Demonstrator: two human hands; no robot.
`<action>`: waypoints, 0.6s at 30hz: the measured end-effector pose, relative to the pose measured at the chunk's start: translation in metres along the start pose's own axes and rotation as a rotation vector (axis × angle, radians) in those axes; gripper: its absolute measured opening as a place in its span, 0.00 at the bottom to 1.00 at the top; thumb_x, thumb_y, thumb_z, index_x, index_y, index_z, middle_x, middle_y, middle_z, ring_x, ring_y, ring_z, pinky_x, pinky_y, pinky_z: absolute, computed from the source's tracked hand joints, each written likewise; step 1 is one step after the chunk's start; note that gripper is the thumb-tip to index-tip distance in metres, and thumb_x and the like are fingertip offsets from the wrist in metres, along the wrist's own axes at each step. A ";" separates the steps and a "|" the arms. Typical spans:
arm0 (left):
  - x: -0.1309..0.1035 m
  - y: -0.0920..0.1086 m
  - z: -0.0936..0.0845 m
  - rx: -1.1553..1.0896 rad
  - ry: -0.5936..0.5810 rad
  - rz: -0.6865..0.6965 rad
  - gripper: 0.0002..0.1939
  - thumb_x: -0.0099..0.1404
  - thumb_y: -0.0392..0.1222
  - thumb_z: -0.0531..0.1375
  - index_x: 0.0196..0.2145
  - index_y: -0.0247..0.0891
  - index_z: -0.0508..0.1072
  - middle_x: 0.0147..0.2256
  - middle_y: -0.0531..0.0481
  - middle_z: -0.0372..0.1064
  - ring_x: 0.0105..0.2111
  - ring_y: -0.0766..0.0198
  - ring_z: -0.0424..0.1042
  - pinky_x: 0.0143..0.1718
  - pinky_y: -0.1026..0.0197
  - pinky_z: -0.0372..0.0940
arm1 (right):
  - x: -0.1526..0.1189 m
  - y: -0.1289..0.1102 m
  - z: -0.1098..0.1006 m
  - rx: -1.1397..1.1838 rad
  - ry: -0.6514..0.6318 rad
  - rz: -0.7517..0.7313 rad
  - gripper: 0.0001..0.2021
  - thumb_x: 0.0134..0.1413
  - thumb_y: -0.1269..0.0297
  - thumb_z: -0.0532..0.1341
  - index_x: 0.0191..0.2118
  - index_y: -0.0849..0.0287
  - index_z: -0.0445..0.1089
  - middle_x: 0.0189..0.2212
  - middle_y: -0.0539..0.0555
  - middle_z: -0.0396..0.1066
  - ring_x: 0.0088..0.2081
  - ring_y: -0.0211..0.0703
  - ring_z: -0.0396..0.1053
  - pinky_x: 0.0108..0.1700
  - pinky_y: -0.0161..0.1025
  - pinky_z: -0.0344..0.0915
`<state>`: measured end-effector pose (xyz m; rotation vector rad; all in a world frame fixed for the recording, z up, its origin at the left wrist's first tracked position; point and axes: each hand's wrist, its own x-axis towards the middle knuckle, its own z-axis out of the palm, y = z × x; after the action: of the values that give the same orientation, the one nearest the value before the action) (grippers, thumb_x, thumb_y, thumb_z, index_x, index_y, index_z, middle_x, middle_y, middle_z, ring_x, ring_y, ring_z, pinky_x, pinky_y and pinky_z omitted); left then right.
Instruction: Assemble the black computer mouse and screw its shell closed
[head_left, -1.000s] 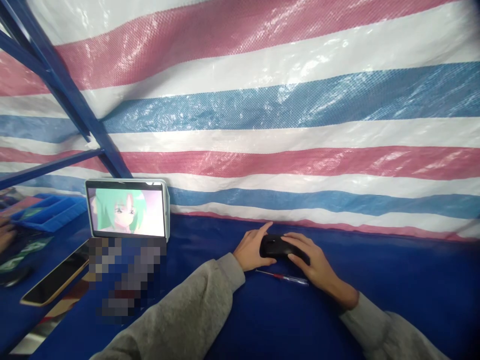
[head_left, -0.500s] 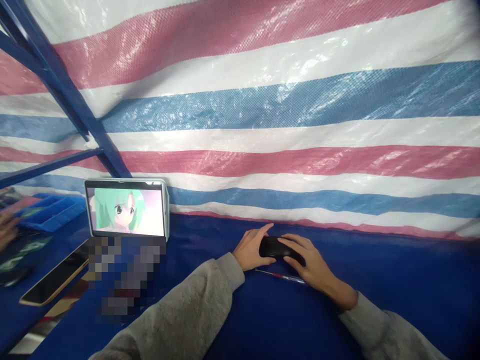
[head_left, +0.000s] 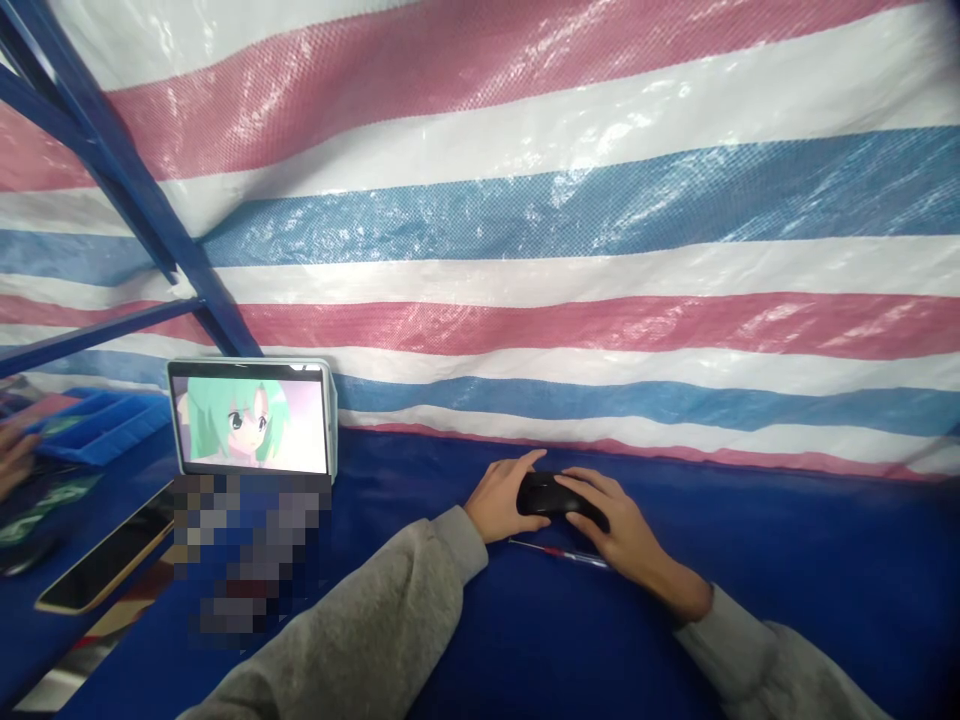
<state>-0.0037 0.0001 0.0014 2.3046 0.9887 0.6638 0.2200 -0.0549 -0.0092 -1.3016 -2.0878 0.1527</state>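
Note:
A black computer mouse (head_left: 559,498) lies on the dark blue table surface, between my two hands. My left hand (head_left: 501,498) grips its left end, thumb at the near side and index finger stretched out past the far side. Over the right end of the mouse curves my right hand (head_left: 619,525), its fingers on the top and near edge. Just in front of the mouse lies a thin screwdriver (head_left: 559,552) with a red and clear handle, close under my right hand and held by neither hand.
At the left stands a tablet (head_left: 251,418) showing a cartoon face. Beside it are a phone (head_left: 109,545), a blurred-out patch, a blue divided tray (head_left: 109,425) and another person's hand (head_left: 15,458). A striped tarp (head_left: 525,220) hangs behind; blue metal bars (head_left: 142,180) cross at upper left.

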 end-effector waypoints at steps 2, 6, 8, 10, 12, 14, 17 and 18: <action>0.000 0.000 -0.001 0.006 0.001 -0.002 0.52 0.47 0.45 0.72 0.64 0.49 0.50 0.50 0.47 0.64 0.54 0.48 0.61 0.57 0.48 0.54 | 0.000 0.001 -0.001 0.009 0.016 0.014 0.20 0.59 0.52 0.55 0.55 0.51 0.68 0.54 0.57 0.67 0.54 0.52 0.65 0.54 0.50 0.64; -0.001 0.002 -0.002 -0.013 -0.003 0.000 0.51 0.47 0.44 0.71 0.64 0.49 0.50 0.49 0.48 0.65 0.53 0.49 0.62 0.57 0.48 0.55 | -0.001 0.002 -0.002 0.024 -0.015 0.026 0.20 0.59 0.54 0.56 0.54 0.51 0.68 0.54 0.57 0.67 0.54 0.52 0.65 0.54 0.51 0.64; -0.001 0.002 -0.002 -0.018 -0.001 0.000 0.51 0.47 0.44 0.71 0.64 0.49 0.50 0.48 0.48 0.65 0.53 0.49 0.62 0.57 0.48 0.55 | -0.001 0.002 -0.001 0.029 -0.026 0.030 0.19 0.58 0.54 0.57 0.54 0.51 0.69 0.53 0.57 0.67 0.54 0.52 0.65 0.54 0.52 0.63; -0.001 0.001 -0.002 -0.017 0.001 -0.001 0.51 0.47 0.44 0.71 0.64 0.49 0.50 0.48 0.48 0.65 0.53 0.49 0.62 0.57 0.48 0.55 | 0.000 0.002 -0.001 0.032 -0.027 0.039 0.19 0.58 0.54 0.57 0.54 0.51 0.69 0.53 0.57 0.67 0.54 0.52 0.64 0.54 0.52 0.63; -0.001 0.001 -0.001 -0.015 0.004 0.000 0.51 0.47 0.44 0.72 0.64 0.49 0.50 0.48 0.48 0.65 0.53 0.49 0.62 0.57 0.48 0.55 | 0.000 0.001 -0.001 0.036 -0.029 0.045 0.19 0.58 0.54 0.56 0.54 0.51 0.69 0.53 0.57 0.67 0.54 0.52 0.64 0.55 0.53 0.62; -0.001 0.001 -0.001 -0.014 0.005 0.003 0.51 0.47 0.44 0.72 0.64 0.48 0.50 0.48 0.48 0.65 0.53 0.50 0.62 0.57 0.48 0.55 | 0.000 0.001 -0.001 0.039 -0.034 0.049 0.20 0.58 0.54 0.57 0.54 0.52 0.69 0.53 0.57 0.67 0.54 0.52 0.64 0.55 0.52 0.62; -0.001 0.001 -0.001 -0.013 0.004 0.007 0.51 0.47 0.44 0.72 0.64 0.48 0.50 0.48 0.48 0.65 0.53 0.50 0.62 0.57 0.49 0.55 | 0.000 0.000 -0.002 0.048 -0.044 0.054 0.20 0.58 0.55 0.57 0.54 0.52 0.69 0.53 0.58 0.67 0.54 0.52 0.65 0.55 0.53 0.62; -0.001 0.001 -0.001 -0.013 0.003 0.006 0.51 0.47 0.44 0.72 0.64 0.48 0.50 0.48 0.48 0.65 0.53 0.50 0.62 0.57 0.49 0.55 | 0.000 0.000 -0.002 0.051 -0.046 0.056 0.19 0.58 0.55 0.57 0.54 0.52 0.69 0.53 0.58 0.67 0.53 0.52 0.65 0.54 0.53 0.62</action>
<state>-0.0047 -0.0007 0.0028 2.2974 0.9763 0.6745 0.2211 -0.0549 -0.0077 -1.3378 -2.0736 0.2605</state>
